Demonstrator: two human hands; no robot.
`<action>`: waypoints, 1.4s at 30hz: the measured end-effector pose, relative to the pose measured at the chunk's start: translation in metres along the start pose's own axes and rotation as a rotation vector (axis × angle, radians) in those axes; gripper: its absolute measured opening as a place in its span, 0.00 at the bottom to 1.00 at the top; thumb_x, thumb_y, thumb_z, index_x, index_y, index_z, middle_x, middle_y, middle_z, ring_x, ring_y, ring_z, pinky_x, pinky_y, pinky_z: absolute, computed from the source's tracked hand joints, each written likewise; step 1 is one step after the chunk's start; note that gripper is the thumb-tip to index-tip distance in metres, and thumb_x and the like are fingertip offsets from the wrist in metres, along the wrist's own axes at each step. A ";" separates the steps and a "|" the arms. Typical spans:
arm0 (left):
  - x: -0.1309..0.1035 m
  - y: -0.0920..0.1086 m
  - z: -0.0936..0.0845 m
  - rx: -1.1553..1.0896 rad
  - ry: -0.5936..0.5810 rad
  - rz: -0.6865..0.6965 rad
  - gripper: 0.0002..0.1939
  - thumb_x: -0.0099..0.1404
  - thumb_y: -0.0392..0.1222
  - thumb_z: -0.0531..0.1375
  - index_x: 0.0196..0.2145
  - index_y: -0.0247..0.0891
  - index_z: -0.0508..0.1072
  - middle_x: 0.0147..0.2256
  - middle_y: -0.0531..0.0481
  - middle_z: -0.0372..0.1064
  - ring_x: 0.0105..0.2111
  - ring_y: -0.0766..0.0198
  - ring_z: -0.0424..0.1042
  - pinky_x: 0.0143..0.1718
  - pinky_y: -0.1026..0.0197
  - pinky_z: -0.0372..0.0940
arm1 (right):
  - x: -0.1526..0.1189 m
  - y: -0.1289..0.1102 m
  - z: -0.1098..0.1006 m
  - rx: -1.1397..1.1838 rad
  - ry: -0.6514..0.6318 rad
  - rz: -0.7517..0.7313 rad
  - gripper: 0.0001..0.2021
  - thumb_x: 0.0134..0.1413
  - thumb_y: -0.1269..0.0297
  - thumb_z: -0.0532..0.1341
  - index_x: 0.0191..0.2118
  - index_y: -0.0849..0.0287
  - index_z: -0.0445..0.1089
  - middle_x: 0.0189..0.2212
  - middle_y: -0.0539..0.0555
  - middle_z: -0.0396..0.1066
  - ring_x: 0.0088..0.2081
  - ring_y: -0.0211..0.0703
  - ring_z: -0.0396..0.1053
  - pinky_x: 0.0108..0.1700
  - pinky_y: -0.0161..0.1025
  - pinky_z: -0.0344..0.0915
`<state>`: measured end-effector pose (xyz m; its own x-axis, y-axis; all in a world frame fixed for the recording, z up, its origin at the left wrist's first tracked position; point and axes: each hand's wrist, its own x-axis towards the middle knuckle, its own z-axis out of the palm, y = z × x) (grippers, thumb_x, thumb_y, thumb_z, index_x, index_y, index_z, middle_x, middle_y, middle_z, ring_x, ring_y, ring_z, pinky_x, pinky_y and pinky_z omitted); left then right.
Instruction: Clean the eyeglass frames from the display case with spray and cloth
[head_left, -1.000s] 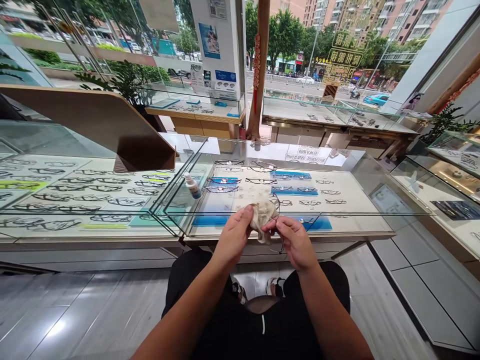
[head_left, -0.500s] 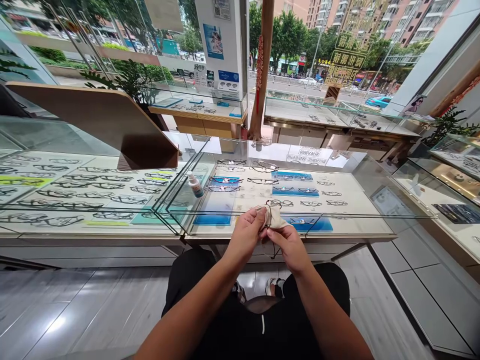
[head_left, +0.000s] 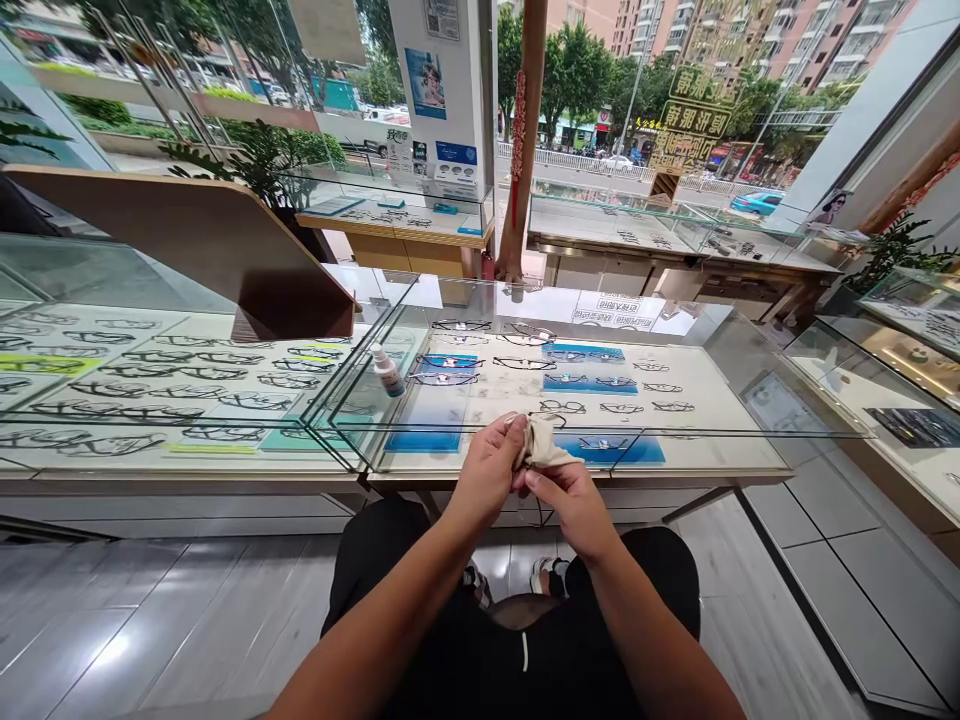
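Observation:
Above the front edge of the glass display case (head_left: pixel 675 470), both my hands are closed close together around a cream cloth (head_left: pixel 547 447) and a pair of thin dark-framed eyeglasses (head_left: pixel 540 513). My left hand (head_left: pixel 489 468) pinches the bunched cloth with thumb and fingers. My right hand (head_left: pixel 577 508) pinches just below and to the right, thumb pointing left, the cloth draped over its fingers. A slim dark part of the eyeglasses hangs below the hands; cloth and fingers hide most of the frame.
A small white spray bottle (head_left: pixel 388 372) stands on the glass top to the left of my hands. Inside the case lie several eyeglasses on blue cards (head_left: pixel 592 384). A tilted brown-backed panel (head_left: pixel 195 240) stands on the left case. More display cases line the window.
The cloth has been folded over and shifted between my fingers, covering more of the dark frame. My right hand has turned slightly and sits a bit lower.

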<state>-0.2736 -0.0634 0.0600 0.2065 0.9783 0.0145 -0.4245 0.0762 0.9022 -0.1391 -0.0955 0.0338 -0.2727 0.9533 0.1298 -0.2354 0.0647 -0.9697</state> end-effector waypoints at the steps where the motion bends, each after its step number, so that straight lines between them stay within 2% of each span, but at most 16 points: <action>1: 0.001 -0.001 0.000 -0.011 0.014 -0.017 0.27 0.66 0.66 0.65 0.29 0.38 0.68 0.15 0.61 0.57 0.12 0.74 0.49 0.14 0.68 0.47 | 0.000 0.001 0.001 -0.008 0.002 0.000 0.12 0.64 0.52 0.67 0.38 0.54 0.85 0.34 0.54 0.79 0.37 0.44 0.71 0.46 0.41 0.67; 3: 0.005 -0.001 -0.002 -0.052 0.005 -0.066 0.27 0.65 0.67 0.64 0.29 0.38 0.70 0.15 0.59 0.58 0.12 0.72 0.52 0.14 0.67 0.51 | 0.000 0.001 0.001 0.009 0.009 -0.013 0.12 0.65 0.53 0.67 0.38 0.54 0.85 0.34 0.54 0.79 0.38 0.45 0.71 0.47 0.42 0.67; 5: 0.008 -0.001 -0.008 -0.090 0.000 -0.082 0.26 0.64 0.66 0.66 0.32 0.37 0.74 0.18 0.56 0.66 0.15 0.69 0.61 0.19 0.65 0.60 | 0.000 0.000 -0.003 0.057 0.030 -0.027 0.12 0.66 0.53 0.66 0.37 0.53 0.84 0.35 0.54 0.79 0.39 0.45 0.72 0.47 0.42 0.67; 8: 0.007 -0.002 -0.018 -0.092 0.067 -0.002 0.26 0.63 0.64 0.69 0.40 0.35 0.79 0.31 0.49 0.78 0.29 0.63 0.75 0.32 0.62 0.71 | 0.001 -0.004 -0.011 0.102 0.088 -0.052 0.12 0.66 0.53 0.65 0.36 0.52 0.83 0.37 0.54 0.79 0.42 0.47 0.73 0.50 0.43 0.67; 10: 0.001 -0.006 -0.023 -0.027 0.109 0.060 0.28 0.66 0.64 0.66 0.45 0.35 0.80 0.41 0.44 0.81 0.40 0.57 0.79 0.41 0.59 0.74 | 0.001 -0.007 -0.016 0.098 0.141 -0.102 0.12 0.65 0.54 0.66 0.36 0.52 0.83 0.39 0.55 0.79 0.47 0.49 0.73 0.53 0.44 0.66; 13: -0.016 -0.019 -0.024 0.238 0.143 0.212 0.27 0.75 0.61 0.57 0.55 0.37 0.79 0.54 0.39 0.78 0.56 0.50 0.76 0.56 0.53 0.71 | 0.003 -0.008 -0.017 0.077 0.267 -0.185 0.10 0.64 0.54 0.67 0.38 0.51 0.84 0.41 0.55 0.76 0.49 0.49 0.71 0.54 0.45 0.65; 16: -0.033 -0.035 -0.017 0.609 0.085 0.487 0.24 0.79 0.50 0.53 0.65 0.39 0.72 0.63 0.39 0.71 0.67 0.48 0.67 0.67 0.48 0.62 | 0.006 -0.005 -0.010 0.080 0.378 -0.196 0.09 0.63 0.54 0.69 0.41 0.51 0.85 0.40 0.54 0.74 0.46 0.47 0.69 0.52 0.45 0.65; 19: -0.042 -0.048 -0.008 0.858 -0.016 0.708 0.25 0.78 0.41 0.53 0.70 0.41 0.66 0.65 0.38 0.69 0.66 0.50 0.67 0.67 0.47 0.63 | 0.008 -0.002 -0.002 0.101 0.442 -0.209 0.10 0.62 0.54 0.70 0.43 0.51 0.85 0.39 0.54 0.71 0.45 0.46 0.69 0.50 0.44 0.66; 24: -0.047 -0.048 -0.002 1.000 -0.048 0.851 0.24 0.77 0.37 0.53 0.68 0.37 0.67 0.59 0.35 0.74 0.61 0.50 0.73 0.62 0.49 0.68 | 0.007 -0.002 0.005 0.075 0.548 -0.251 0.11 0.62 0.54 0.70 0.47 0.51 0.85 0.37 0.53 0.69 0.45 0.46 0.69 0.50 0.43 0.66; 29: -0.050 -0.042 -0.005 1.023 -0.082 0.901 0.22 0.76 0.36 0.53 0.65 0.37 0.70 0.56 0.37 0.77 0.57 0.52 0.75 0.58 0.50 0.68 | 0.010 -0.002 0.002 0.104 0.563 -0.228 0.12 0.61 0.53 0.70 0.45 0.51 0.85 0.37 0.53 0.69 0.45 0.46 0.69 0.51 0.44 0.66; 33: -0.053 -0.046 -0.013 0.960 -0.169 0.909 0.21 0.77 0.38 0.52 0.63 0.37 0.72 0.53 0.37 0.79 0.52 0.52 0.78 0.55 0.50 0.69 | 0.014 -0.009 -0.011 0.124 0.612 -0.237 0.12 0.59 0.51 0.71 0.42 0.51 0.85 0.38 0.53 0.73 0.45 0.46 0.69 0.52 0.46 0.65; 35: -0.054 -0.048 -0.019 0.890 -0.178 0.832 0.21 0.77 0.39 0.52 0.63 0.38 0.73 0.55 0.37 0.78 0.54 0.51 0.77 0.56 0.49 0.69 | 0.014 -0.014 -0.018 0.126 0.593 -0.245 0.11 0.58 0.50 0.72 0.39 0.51 0.85 0.38 0.54 0.75 0.44 0.46 0.70 0.52 0.47 0.66; 39: -0.051 -0.042 -0.030 0.739 -0.095 0.636 0.24 0.79 0.42 0.49 0.67 0.40 0.69 0.63 0.37 0.71 0.64 0.47 0.69 0.64 0.45 0.65 | 0.009 -0.020 -0.027 0.026 0.525 -0.230 0.12 0.59 0.51 0.70 0.39 0.53 0.85 0.37 0.54 0.75 0.42 0.45 0.68 0.48 0.45 0.65; 42: -0.045 -0.033 -0.031 0.714 -0.084 0.603 0.25 0.80 0.45 0.49 0.69 0.41 0.68 0.65 0.38 0.68 0.67 0.46 0.66 0.67 0.43 0.61 | 0.005 -0.021 -0.024 -0.107 0.373 -0.190 0.12 0.62 0.52 0.68 0.36 0.54 0.83 0.34 0.53 0.72 0.40 0.45 0.67 0.45 0.43 0.64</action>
<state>-0.2964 -0.1043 0.0158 0.2024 0.7951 0.5718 0.1555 -0.6025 0.7828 -0.1132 -0.0850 0.0500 0.1264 0.9616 0.2435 -0.1453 0.2608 -0.9544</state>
